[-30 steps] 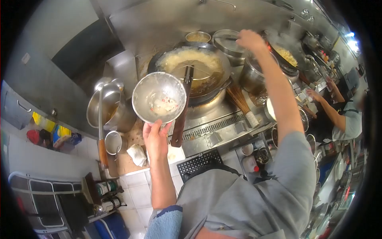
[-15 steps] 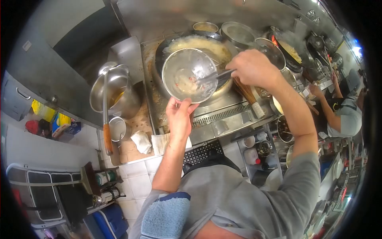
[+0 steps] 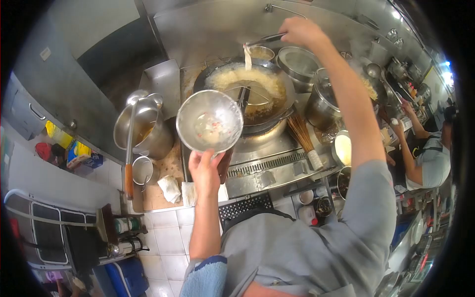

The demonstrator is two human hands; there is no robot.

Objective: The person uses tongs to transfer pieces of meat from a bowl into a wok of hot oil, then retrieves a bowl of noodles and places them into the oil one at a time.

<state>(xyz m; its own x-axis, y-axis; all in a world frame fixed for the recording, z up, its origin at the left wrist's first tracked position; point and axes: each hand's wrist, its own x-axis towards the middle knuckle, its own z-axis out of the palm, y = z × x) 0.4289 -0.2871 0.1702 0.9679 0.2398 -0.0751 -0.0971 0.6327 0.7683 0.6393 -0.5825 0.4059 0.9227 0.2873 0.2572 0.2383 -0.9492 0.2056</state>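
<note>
My left hand (image 3: 204,171) grips the lower rim of a metal bowl (image 3: 190,121), which has a little pale batter with red bits in it. High over the back of the wok, my right hand (image 3: 302,32) is closed on dark-handled tongs (image 3: 267,39). From their tips hangs a pale, battered strip (image 3: 248,57). Below it, the wok (image 3: 200,81) holds bubbling oil with pale foam along the back. A wire skimmer (image 3: 255,95) lies in the oil, its dark handle pointing to the front.
A steel pot (image 3: 121,126) with a wooden-handled ladle (image 3: 129,173) stands left of the wok. To the right are a bamboo brush (image 3: 302,136), a lidded pot (image 3: 321,106) and a strainer (image 3: 299,62). A co-worker (image 3: 425,158) stands at the far right.
My right hand has moved up and back, lifting the tongs out of the bowl with a battered strip. The bowl in my left hand has shifted left and toward me, uncovering the skimmer.
</note>
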